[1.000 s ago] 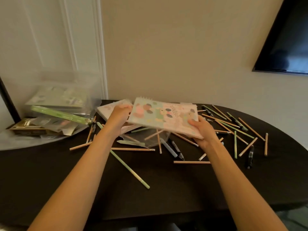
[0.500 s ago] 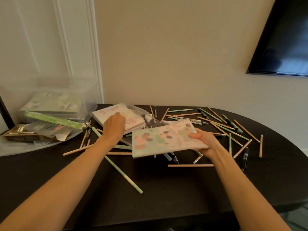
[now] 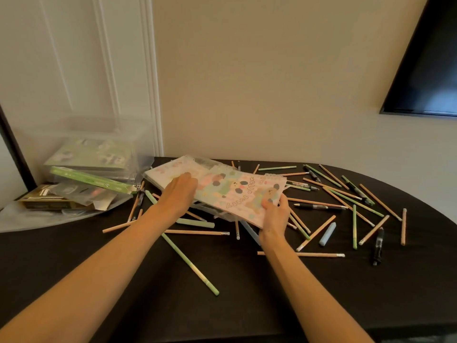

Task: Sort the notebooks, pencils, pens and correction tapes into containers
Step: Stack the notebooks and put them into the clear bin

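Observation:
A pastel spiral notebook [image 3: 243,194] with cartoon puppies is held just above the table; my right hand [image 3: 275,214] grips its near right corner, thumb on the cover. My left hand [image 3: 179,194] rests at the notebook's left edge, over a second pale pink notebook [image 3: 170,173] lying behind it on crinkled clear wrapping. Several wooden and green pencils [image 3: 319,231] and black pens [image 3: 319,207] lie scattered over the dark table. A clear plastic container [image 3: 99,144] at the back left holds green-covered notebooks.
A green box [image 3: 91,180] and a gold-edged box [image 3: 47,201] lie in clear wrapping in front of the container. A pale blue cap-like piece [image 3: 327,233] sits among the pencils. A long green pencil [image 3: 190,263] runs between my arms. A dark screen hangs on the wall at right.
My right hand has carried the puppy notebook back up and leftward onto the pink notebook. My left hand stayed at the pile and now meets the notebook's left edge.

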A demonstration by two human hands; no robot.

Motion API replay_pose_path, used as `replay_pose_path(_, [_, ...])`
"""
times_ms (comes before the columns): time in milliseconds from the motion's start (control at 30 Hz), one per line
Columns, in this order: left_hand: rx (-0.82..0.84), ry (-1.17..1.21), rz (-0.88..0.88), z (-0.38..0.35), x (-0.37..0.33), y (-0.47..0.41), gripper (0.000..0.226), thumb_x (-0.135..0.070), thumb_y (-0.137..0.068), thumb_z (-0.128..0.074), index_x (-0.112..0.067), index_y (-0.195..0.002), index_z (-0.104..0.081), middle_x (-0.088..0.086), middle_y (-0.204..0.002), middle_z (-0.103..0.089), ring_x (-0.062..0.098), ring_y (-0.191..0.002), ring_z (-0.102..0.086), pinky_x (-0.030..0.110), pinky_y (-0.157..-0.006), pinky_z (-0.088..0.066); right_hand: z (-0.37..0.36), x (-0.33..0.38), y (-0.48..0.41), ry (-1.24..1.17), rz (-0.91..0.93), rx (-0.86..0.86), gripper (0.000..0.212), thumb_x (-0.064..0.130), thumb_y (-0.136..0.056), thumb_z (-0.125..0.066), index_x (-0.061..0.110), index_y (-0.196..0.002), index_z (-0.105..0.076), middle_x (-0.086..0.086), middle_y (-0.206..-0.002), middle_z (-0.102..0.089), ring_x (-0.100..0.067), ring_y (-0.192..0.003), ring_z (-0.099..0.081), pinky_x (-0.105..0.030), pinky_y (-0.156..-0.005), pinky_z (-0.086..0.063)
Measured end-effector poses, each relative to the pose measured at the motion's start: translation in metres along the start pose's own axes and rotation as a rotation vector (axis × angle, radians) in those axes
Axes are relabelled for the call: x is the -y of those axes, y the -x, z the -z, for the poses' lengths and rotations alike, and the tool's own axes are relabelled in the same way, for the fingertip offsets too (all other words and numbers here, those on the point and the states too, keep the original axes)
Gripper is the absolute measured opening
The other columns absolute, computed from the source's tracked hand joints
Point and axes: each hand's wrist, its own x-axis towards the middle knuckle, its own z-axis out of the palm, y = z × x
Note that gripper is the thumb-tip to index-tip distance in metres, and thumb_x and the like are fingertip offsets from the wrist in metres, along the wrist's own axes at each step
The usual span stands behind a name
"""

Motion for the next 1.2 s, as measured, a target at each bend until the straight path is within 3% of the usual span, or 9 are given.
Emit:
replay_pose_path(100, [-0.006, 0.026, -0.03, 0.003, 0.001, -0.001, 0.02, -0.004, -0.094, -0.041, -0.001, -0.106, -0.057, 0.013, -0.107, -0.052, 0.03, -0.097, -0.055, 0.033, -0.074, -0.039, -0.023, -0.015, 0.01, -0.002, 0.002, 0.061, 0.048, 0.006, -0.097, -0.042, 0.031, -0.137, -0.032, 0.003, -0.122, -0.048, -0.018, -0.099, -0.059, -0.041, -0.08, -0.056])
replay_pose_path(200, [-0.016, 0.087, -0.057, 0.003, 0.002, 0.002, 0.024, -0.009, -0.097, -0.037, -0.004, -0.107, -0.059, 0.01, -0.109, -0.053, 0.024, -0.099, -0.054, 0.033, -0.08, -0.043, -0.047, -0.034, 0.013, 0.042, -0.093, 0.148, 0.051, 0.006, -0.098, -0.039, 0.032, -0.139, -0.022, -0.001, -0.137, -0.042, -0.025, -0.118, -0.052, -0.046, -0.091, -0.051])
replay_pose_path(333, [-0.039, 0.061, -0.049, 0.004, 0.005, 0.006, 0.024, -0.013, -0.098, -0.037, -0.008, -0.104, -0.059, 0.006, -0.112, -0.054, 0.019, -0.103, -0.049, 0.03, -0.081, -0.042, -0.059, -0.028, 0.01, -0.048, -0.359, 0.203, 0.053, -0.002, -0.096, -0.033, 0.011, -0.146, -0.022, -0.018, -0.138, -0.046, -0.034, -0.121, -0.051, -0.043, -0.085, -0.048])
replay_pose_path(433, [-0.047, 0.049, -0.001, 0.003, 0.0, -0.001, 0.024, -0.015, -0.095, -0.043, -0.009, -0.115, -0.056, 0.005, -0.123, -0.049, 0.019, -0.111, -0.042, 0.029, -0.089, -0.038, -0.049, -0.019, 0.003, -0.046, -0.425, 0.215, 0.049, 0.0, -0.097, -0.032, 0.005, -0.145, -0.023, -0.026, -0.132, -0.049, -0.041, -0.117, -0.052, -0.044, -0.083, -0.047])
replay_pose_path(633, [0.055, 0.071, 0.039, -0.013, -0.022, -0.038, 0.047, -0.014, -0.095, -0.047, -0.008, -0.139, -0.033, 0.01, -0.14, -0.039, 0.025, -0.128, -0.036, 0.035, -0.101, -0.033, -0.049, -0.018, -0.008, -0.006, -0.298, 0.325, 0.05, -0.007, -0.097, -0.03, 0.016, -0.141, -0.032, -0.018, -0.124, -0.056, -0.031, -0.084, -0.066, -0.035, -0.056, -0.059])
replay_pose_path(767, [0.045, 0.239, 0.06, -0.01, -0.023, -0.049, 0.032, -0.018, -0.096, -0.048, -0.009, -0.127, -0.045, 0.009, -0.124, -0.054, 0.024, -0.111, -0.052, 0.032, -0.088, -0.042, -0.057, -0.021, -0.017, -0.033, -0.305, 0.324, 0.048, -0.008, -0.096, -0.032, 0.014, -0.138, -0.037, -0.016, -0.115, -0.059, -0.029, -0.08, -0.067, -0.035, -0.057, -0.059])
replay_pose_path(933, [0.048, 0.386, 0.035, -0.001, -0.018, -0.049, 0.039, -0.022, -0.099, -0.042, -0.009, -0.135, -0.043, 0.011, -0.131, -0.052, 0.027, -0.118, -0.05, 0.037, -0.099, -0.039, -0.086, -0.029, -0.03, -0.03, -0.273, 0.332, 0.051, -0.009, -0.095, -0.034, 0.014, -0.14, -0.037, -0.012, -0.105, -0.064, -0.026, -0.077, -0.069, -0.036, -0.057, -0.059])
replay_pose_path(1100, [0.091, 0.43, 0.071, 0.003, -0.011, -0.055, 0.036, -0.02, -0.099, -0.042, -0.009, -0.133, -0.046, 0.014, -0.129, -0.054, 0.028, -0.117, -0.052, 0.036, -0.099, -0.038, -0.112, -0.036, -0.033, -0.022, -0.215, 0.33, 0.03, -0.002, -0.097, -0.039, 0.024, -0.105, -0.053, -0.012, -0.098, -0.066, -0.025, -0.083, -0.066, -0.036, -0.062, -0.058])
replay_pose_path(1200, [0.103, 0.458, 0.068, 0.002, -0.009, -0.059, 0.034, -0.015, -0.101, -0.037, -0.006, -0.131, -0.05, 0.015, -0.127, -0.055, 0.029, -0.115, -0.052, 0.037, -0.098, -0.039, -0.121, -0.04, -0.036, 0.0, -0.19, 0.308, 0.034, 0.001, -0.098, -0.038, 0.032, -0.095, -0.05, -0.014, -0.105, -0.065, -0.025, -0.089, -0.065, -0.032, -0.058, -0.056])
